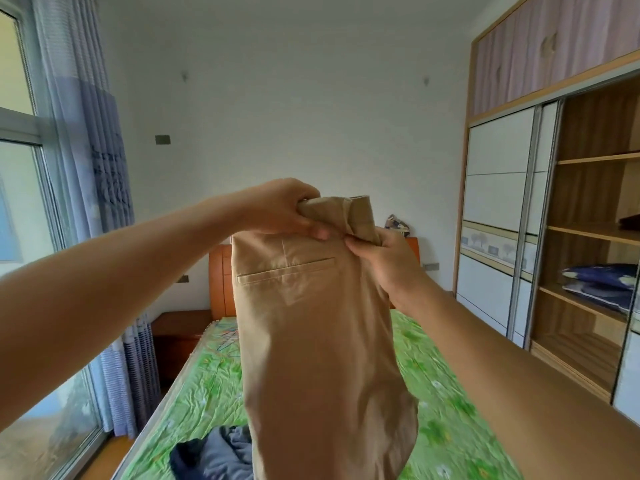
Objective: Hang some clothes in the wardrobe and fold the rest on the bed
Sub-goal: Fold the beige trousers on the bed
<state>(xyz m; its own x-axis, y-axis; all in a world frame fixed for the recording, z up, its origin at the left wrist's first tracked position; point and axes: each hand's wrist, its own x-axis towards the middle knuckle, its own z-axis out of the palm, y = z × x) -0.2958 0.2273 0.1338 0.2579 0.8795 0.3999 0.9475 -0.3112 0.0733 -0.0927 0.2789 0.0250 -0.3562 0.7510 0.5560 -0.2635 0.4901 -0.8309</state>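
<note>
A pair of tan trousers (pixel 318 334) hangs upright in front of me, its back pocket facing me, held up above the bed (pixel 446 393). My left hand (pixel 280 209) grips the bunched waistband at the top left. My right hand (pixel 384 258) pinches the waistband's right side just beside it. The trousers hide the middle of the green floral bed sheet. A heap of grey and dark blue clothes (pixel 214 455) lies on the bed's near end, partly behind the trousers.
An open wardrobe (pixel 588 237) with wooden shelves stands at the right, with folded blue bedding (pixel 602 282) on one shelf. An orange headboard (pixel 221 278) and a nightstand (pixel 180 334) are behind. A window and a curtain (pixel 100 168) fill the left.
</note>
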